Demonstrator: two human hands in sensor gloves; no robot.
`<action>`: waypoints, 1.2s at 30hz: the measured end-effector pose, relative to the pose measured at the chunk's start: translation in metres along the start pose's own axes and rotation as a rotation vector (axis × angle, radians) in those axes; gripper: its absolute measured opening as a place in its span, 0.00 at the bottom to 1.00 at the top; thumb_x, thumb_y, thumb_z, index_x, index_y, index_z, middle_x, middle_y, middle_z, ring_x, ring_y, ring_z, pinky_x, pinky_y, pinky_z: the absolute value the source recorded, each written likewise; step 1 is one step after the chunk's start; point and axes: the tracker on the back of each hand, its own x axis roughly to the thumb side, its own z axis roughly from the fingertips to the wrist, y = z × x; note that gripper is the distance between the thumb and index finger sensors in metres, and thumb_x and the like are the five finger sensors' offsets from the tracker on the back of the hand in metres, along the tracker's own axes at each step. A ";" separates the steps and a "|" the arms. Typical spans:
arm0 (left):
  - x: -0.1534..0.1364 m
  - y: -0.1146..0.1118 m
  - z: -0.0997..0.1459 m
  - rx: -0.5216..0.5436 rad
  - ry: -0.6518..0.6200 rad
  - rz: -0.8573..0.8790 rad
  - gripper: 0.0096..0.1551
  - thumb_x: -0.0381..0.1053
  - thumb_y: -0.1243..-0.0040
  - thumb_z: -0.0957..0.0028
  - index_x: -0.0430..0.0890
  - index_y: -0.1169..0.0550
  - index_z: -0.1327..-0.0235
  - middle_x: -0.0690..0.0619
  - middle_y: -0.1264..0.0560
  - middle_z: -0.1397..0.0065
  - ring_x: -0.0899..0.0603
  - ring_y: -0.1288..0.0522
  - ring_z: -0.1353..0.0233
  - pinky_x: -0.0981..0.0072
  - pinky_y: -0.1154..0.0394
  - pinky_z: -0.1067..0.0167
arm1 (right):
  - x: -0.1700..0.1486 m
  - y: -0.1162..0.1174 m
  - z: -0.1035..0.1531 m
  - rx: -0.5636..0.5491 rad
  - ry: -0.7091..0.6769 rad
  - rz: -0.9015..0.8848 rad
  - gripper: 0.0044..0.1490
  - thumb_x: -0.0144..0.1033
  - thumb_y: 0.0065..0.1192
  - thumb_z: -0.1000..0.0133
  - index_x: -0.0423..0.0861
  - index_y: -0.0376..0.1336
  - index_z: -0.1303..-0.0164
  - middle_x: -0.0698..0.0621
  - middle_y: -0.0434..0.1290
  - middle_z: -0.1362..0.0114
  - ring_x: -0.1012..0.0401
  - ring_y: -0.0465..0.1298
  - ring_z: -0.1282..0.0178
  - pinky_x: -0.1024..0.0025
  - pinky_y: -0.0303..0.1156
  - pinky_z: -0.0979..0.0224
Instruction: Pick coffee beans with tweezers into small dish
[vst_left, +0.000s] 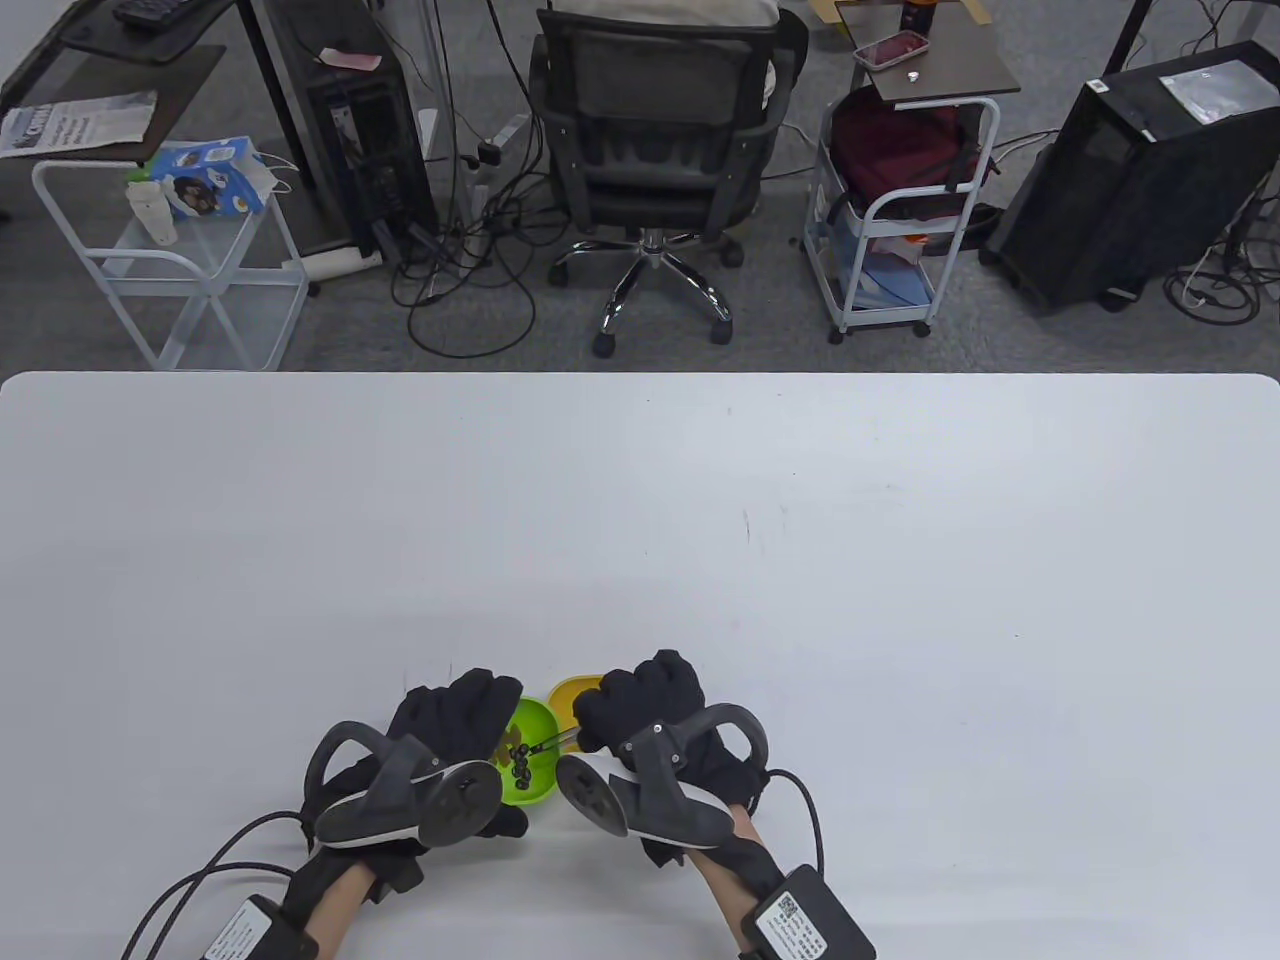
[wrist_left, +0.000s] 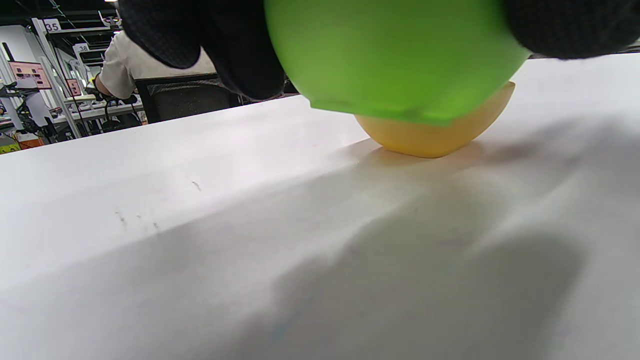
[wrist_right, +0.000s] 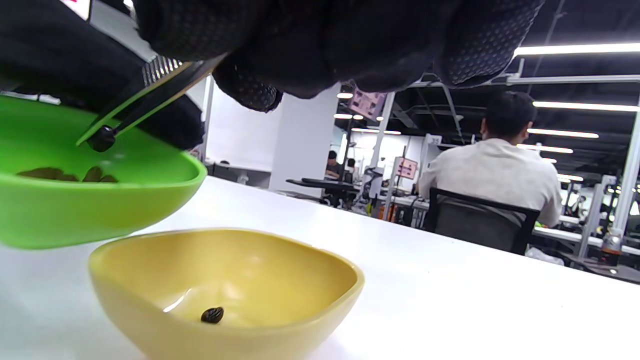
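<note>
My left hand grips a green dish and holds it a little off the table, as the left wrist view shows from below. Several coffee beans lie in it. My right hand holds metal tweezers. Their tips pinch one dark bean over the green dish. A small yellow dish stands on the table just beyond, with one bean inside. In the table view the yellow dish is partly hidden by my right hand.
The white table spreads wide beyond the dishes. Past its far edge stand an office chair and a white cart. Glove cables trail at the near edge.
</note>
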 end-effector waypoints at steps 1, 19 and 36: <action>0.000 0.000 0.000 0.001 0.000 0.000 0.72 0.77 0.44 0.63 0.33 0.41 0.13 0.30 0.36 0.13 0.31 0.23 0.25 0.29 0.30 0.26 | -0.004 -0.001 0.001 -0.002 0.014 -0.015 0.26 0.47 0.53 0.53 0.55 0.69 0.46 0.59 0.76 0.51 0.59 0.78 0.55 0.43 0.68 0.22; 0.000 0.002 0.003 0.019 -0.002 -0.004 0.72 0.77 0.45 0.63 0.33 0.41 0.13 0.30 0.36 0.13 0.31 0.23 0.25 0.29 0.29 0.27 | -0.070 0.021 0.008 0.074 0.286 -0.309 0.26 0.47 0.53 0.53 0.55 0.69 0.46 0.58 0.76 0.50 0.58 0.78 0.55 0.43 0.67 0.22; 0.002 0.005 0.007 0.035 -0.002 -0.010 0.72 0.77 0.45 0.63 0.32 0.41 0.13 0.30 0.36 0.14 0.31 0.23 0.25 0.29 0.29 0.27 | -0.046 0.006 0.010 -0.048 0.176 -0.326 0.28 0.48 0.56 0.54 0.53 0.69 0.44 0.58 0.76 0.51 0.59 0.78 0.56 0.43 0.68 0.23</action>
